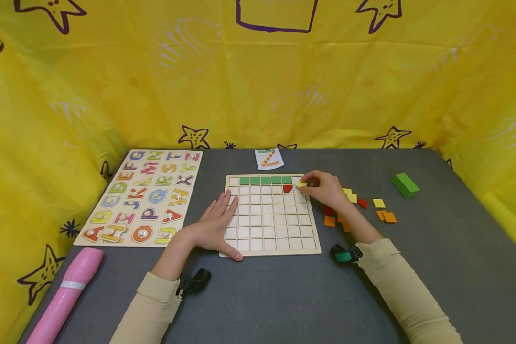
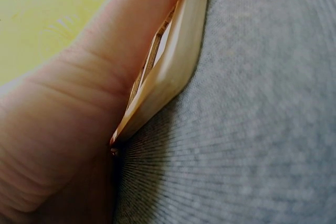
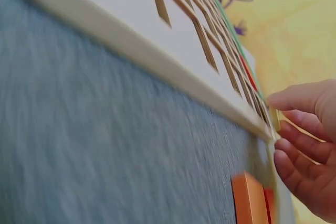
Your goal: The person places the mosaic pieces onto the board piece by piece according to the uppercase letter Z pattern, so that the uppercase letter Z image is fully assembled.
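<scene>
A wooden grid board [image 1: 258, 252] with white square cells lies in the middle of the table. Several green square tiles [image 1: 255, 180] fill part of its top row, and a red quarter-round tile [image 1: 287, 188] sits just under them. My left hand [image 1: 212, 224] rests on the board's left edge with fingers spread, its thumb at the lower left corner. At the upper right corner, my right hand [image 1: 324, 188] pinches a yellow tile [image 1: 301, 184] between thumb and fingertips. In the right wrist view, the right hand [image 3: 310, 135] is beside the board's edge.
Loose yellow, red and orange tiles [image 1: 389, 217] lie right of the board, with a green block [image 1: 405, 185] beyond. A pattern card [image 1: 269, 159] is behind the board. To the left are an alphabet puzzle [image 1: 146, 200] and a pink cylinder [image 1: 70, 291]. Yellow cloth [image 1: 249, 95] encloses the table.
</scene>
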`<action>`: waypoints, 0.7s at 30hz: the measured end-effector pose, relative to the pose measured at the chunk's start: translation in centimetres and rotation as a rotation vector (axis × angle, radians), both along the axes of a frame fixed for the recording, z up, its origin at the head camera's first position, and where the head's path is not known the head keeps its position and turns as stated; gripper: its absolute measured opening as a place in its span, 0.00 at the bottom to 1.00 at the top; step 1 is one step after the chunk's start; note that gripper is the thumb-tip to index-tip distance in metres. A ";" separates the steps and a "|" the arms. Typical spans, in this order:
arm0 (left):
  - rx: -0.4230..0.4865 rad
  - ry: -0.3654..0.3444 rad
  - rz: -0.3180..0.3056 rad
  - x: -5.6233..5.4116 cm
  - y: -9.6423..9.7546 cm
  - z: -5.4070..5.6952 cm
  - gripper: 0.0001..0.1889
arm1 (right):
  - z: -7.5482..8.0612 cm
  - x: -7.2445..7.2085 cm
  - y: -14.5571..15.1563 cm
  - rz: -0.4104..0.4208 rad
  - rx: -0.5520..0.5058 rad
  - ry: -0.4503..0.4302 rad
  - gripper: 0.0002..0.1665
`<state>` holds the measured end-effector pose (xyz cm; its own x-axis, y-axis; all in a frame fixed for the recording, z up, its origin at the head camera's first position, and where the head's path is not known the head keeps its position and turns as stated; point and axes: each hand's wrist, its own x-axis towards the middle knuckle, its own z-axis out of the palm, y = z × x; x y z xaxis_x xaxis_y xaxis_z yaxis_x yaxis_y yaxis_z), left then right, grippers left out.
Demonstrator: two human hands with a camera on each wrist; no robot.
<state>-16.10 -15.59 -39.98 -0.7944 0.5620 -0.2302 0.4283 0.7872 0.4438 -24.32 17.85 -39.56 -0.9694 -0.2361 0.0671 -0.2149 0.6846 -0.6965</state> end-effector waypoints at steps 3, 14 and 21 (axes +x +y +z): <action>0.000 0.002 -0.004 0.0 0.0 -0.1 0.76 | 0.1 0.1 -1.1 0.039 -0.009 -0.004 0.15; 0.009 0.005 -0.006 0.0 -0.1 -0.2 0.76 | 0.1 -0.1 -4.4 0.240 -0.015 0.075 0.09; 0.014 0.002 -0.006 0.0 -0.1 -0.2 0.76 | -0.2 -0.3 -5.1 0.250 -0.054 0.081 0.11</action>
